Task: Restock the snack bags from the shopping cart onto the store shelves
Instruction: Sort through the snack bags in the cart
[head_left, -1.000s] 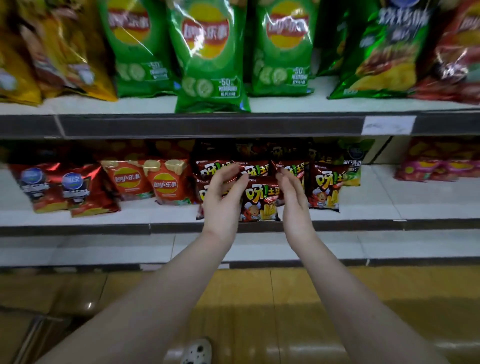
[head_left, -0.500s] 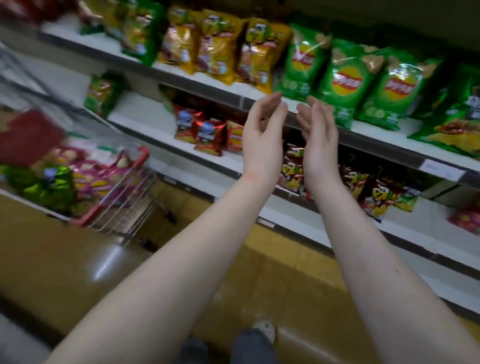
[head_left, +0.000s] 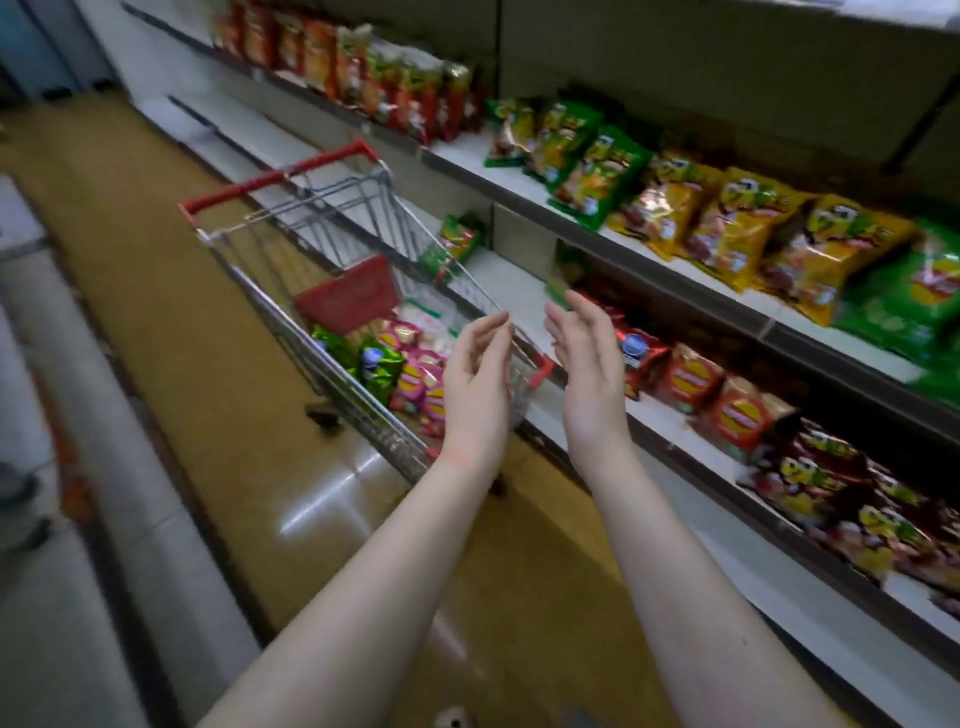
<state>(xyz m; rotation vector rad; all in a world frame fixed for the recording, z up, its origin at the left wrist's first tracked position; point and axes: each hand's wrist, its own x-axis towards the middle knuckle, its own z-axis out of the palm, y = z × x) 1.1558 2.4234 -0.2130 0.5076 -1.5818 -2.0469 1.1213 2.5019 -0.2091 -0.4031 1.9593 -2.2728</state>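
- The bags (head_left: 415, 371) yet to be stocked lie heaped in the near end of the cart (head_left: 337, 208), mostly pink with a few green at their left. Loose in the basket, they can be lifted out from above.
- The left hand (head_left: 475, 384) is empty, fingers loosely curved, palm turned right. It hangs over that heap, in front of the cart's near right corner.
- The right hand (head_left: 587, 364) is empty too, fingers relaxed and nearly straight, palm turned left. It hangs just right of the cart, in front of the lower shelf (head_left: 498, 280).
- The 2 palms face each other with a gap between. I judge this a reach into the cart for the next bag, each hand meant for 1 side of it. A puffed bag is light and slippery, so 2 hands would hold it without crushing.
- The cart stands close along the shelves, its red handle (head_left: 275, 179) at the far end, so a bag needs only a short carry to the right.
- On the lower shelf, red bags (head_left: 691, 374) stand in a row facing the aisle. Bare white board shows farther along, where more could go.
- The upper shelf (head_left: 519, 200) carries yellow bags (head_left: 727, 228) and, nearer, green bags (head_left: 909, 296), all leaning so that their fronts show to the aisle.
- The view is blurred, so no print can be read.
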